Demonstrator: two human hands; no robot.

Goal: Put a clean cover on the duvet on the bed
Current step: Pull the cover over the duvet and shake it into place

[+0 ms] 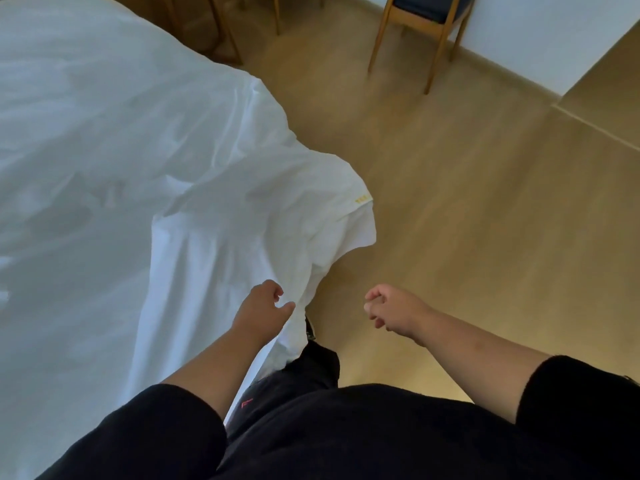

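A white duvet cover (145,174) lies crumpled over the bed on the left, and one corner with a small yellow tag (362,199) hangs over the bed's edge toward the floor. My left hand (264,308) hovers at the hanging edge of the cover, fingers loosely curled, thumb apart, gripping nothing that I can see. Over the floor to the right, my right hand (391,311) has its fingers curled and holds nothing. The duvet itself cannot be told apart from the cover.
Beige floor (467,220) spreads to the right of the bed. A wooden chair (426,26) with a dark seat stands by the white wall at the back. More wooden legs (214,32) show behind the bed. A light wooden panel (609,88) is at far right.
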